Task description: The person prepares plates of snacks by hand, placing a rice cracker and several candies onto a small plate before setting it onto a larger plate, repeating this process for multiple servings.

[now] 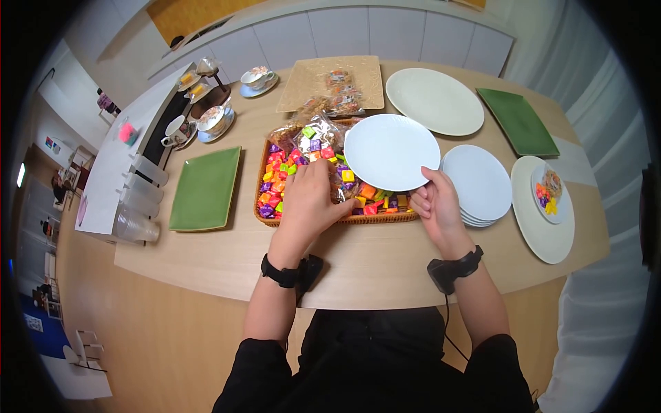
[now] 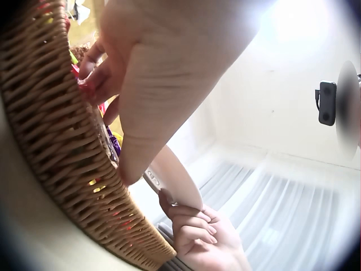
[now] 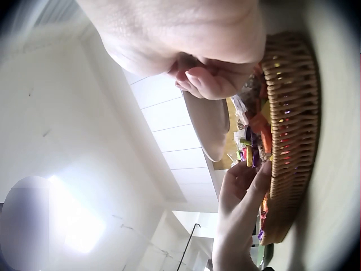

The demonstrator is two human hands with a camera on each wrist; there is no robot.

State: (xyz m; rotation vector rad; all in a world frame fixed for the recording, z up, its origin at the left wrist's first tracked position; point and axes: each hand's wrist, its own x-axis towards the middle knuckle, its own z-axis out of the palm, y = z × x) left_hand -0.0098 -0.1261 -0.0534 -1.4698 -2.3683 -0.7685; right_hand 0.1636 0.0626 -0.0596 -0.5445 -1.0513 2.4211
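Note:
My right hand [image 1: 438, 206] pinches the near rim of a round white plate [image 1: 392, 153], thumb on top and the other fingers curled beneath. The plate is held over the right part of a wicker basket [image 1: 375, 218]. My left hand [image 1: 311, 195] reaches down into the basket, fingertips among wrapped candies [image 1: 274, 180] in red, orange, purple, yellow and green. In the left wrist view its thumb stands apart from the bent fingers [image 2: 97, 76], with a red wrapper right at the fingertips. Clear bags of snacks [image 1: 318, 138] lie at the basket's back.
A stack of white plates [image 1: 476, 184] stands right of the basket. An oval platter [image 1: 527, 234] bears a small plate of treats [image 1: 551, 194]. Green plates [image 1: 205, 189] [image 1: 518, 121], a white oval platter [image 1: 435, 101], a beige tray [image 1: 297, 87], teacups [image 1: 212, 120] and plastic cups [image 1: 135, 226] stand around.

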